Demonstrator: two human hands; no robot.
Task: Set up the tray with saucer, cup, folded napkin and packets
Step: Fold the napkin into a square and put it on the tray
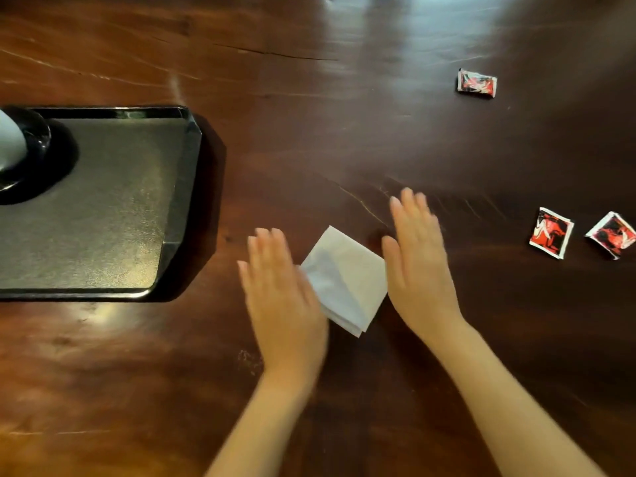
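A folded white napkin lies flat on the dark wooden table between my hands. My left hand hovers flat and blurred at its left edge, fingers apart, overlapping the napkin's left corner. My right hand is flat and open at the napkin's right edge. The black tray sits at the left. A black saucer with a white cup stands in its far left corner, cut off by the frame. Three red, black and white packets lie at the right: one far back, two nearer.
The wooden table has a long crack near its far side and glare patches from overhead light. Most of the tray's grey surface is bare to the right of the saucer.
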